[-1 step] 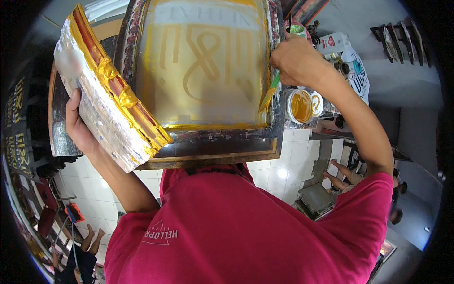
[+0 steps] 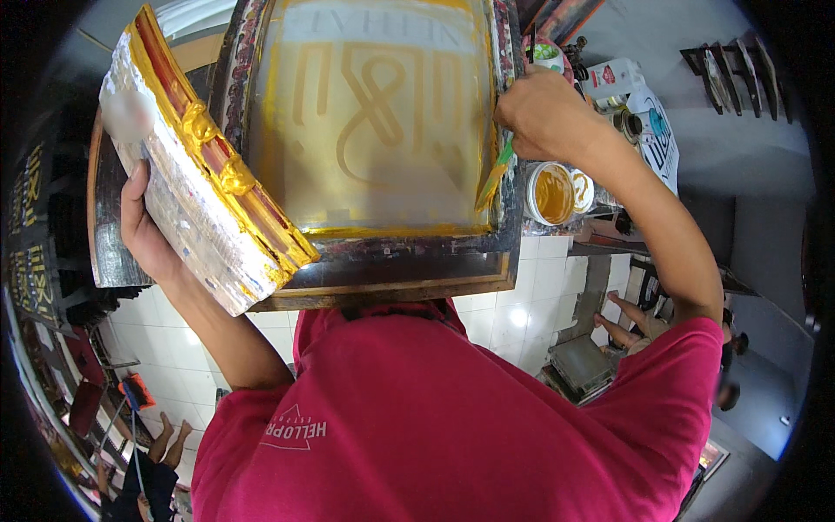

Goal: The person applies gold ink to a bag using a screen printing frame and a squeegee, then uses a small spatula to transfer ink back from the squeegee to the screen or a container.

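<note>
Gripping on both sides, hands well apart. Left hand (image 2: 150,228) clamped on the wooden holder of a broad squeegee (image 2: 200,183), at the screen's left side; blade edge carries thick yellow ink (image 2: 237,178). Best held angled off the mesh, I'd judge, so clumps don't drop. Printing screen (image 2: 417,196) central, flat, design showing in the mesh. Green spatula (image 2: 497,172) at its right margin, tip low toward the near corner; contact unclear. Light, flat strokes along the frame would suit; a digging corner could nick mesh. Right hand (image 2: 544,111) fisted around the spatula's handle, handle mostly hidden.

Surface/room: dark garments (image 2: 33,239) with yellow prints far left; a person (image 2: 161,474) near left. White tiled floor (image 2: 548,278) below the screen. Right of the screen, white tub (image 2: 529,195) of yellow ink, white bottle (image 2: 611,78) farther. Someone's bare legs (image 2: 628,326) right; grey wall beyond.
</note>
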The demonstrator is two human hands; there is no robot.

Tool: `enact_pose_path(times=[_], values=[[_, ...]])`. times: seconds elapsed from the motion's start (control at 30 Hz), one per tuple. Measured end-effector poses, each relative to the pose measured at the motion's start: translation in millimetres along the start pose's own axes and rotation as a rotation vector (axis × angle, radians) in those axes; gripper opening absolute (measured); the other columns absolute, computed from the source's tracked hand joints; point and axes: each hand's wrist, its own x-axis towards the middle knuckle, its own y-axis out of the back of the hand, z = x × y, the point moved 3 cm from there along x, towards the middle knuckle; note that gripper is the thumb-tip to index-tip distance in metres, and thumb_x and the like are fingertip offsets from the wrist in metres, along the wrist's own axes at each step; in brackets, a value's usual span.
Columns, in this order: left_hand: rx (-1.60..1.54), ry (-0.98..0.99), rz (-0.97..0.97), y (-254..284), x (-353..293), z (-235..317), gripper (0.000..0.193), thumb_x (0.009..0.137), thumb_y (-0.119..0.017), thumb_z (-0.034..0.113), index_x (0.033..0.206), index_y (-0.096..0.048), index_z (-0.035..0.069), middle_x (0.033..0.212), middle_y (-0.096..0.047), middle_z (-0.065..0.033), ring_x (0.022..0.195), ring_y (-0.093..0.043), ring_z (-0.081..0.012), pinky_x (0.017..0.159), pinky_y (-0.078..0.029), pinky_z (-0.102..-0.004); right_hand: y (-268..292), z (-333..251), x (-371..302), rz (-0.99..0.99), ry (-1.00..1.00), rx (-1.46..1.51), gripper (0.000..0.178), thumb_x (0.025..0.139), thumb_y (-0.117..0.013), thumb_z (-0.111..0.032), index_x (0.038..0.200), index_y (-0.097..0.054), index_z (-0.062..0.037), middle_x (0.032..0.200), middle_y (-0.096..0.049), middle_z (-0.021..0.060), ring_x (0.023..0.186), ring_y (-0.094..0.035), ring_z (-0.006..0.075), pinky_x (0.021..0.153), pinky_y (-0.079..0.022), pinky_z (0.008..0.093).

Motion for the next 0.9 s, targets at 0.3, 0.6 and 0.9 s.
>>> enact_pose_path(times=[0.3,0.6,0.9], values=[[-0.024,0.026,-0.019,3.8,0.9,-2.2,0.048,0.093,-0.053,0.020,0.133,-0.048,-0.007,0.124,-0.063,-0.0236,0.102,-0.069,-0.0316,0.094,-0.054,-0.0439,15.0,-34.4,-14.8,-0.149,-0.091,-0.006,0.014,0.061,-0.071,-0.020,0.066,-0.071,-0.0066,0.066,-0.067,0.0155,0.065,-0.067,0.0332,0.063,-0.052,0.0399],[-0.041,0.024,-0.050,-3.1,-3.8,5.0,0.048,0.093,-0.053,0.020,0.132,-0.049,-0.007,0.123,-0.063,-0.0236,0.102,-0.069,-0.0311,0.094,-0.054,-0.0433,4.6,-13.8,-69.7,-0.212,-0.281,0.208,0.015,0.069,-0.064,-0.018,0.071,-0.073,-0.0060,0.067,-0.066,0.0171,0.069,-0.068,0.0335,0.067,-0.053,0.0441],[-0.014,0.041,-0.072,-7.4,9.9,5.9,0.047,0.094,-0.052,0.020,0.132,-0.049,-0.006,0.125,-0.062,-0.0232,0.104,-0.068,-0.0317,0.096,-0.053,-0.0441,-47.8,-29.5,-121.7,-0.224,-0.546,0.982,0.023,0.079,-0.060,-0.009,0.095,-0.072,0.0028,0.077,-0.069,0.0187,0.064,-0.064,0.0226,0.066,-0.051,0.0347]])
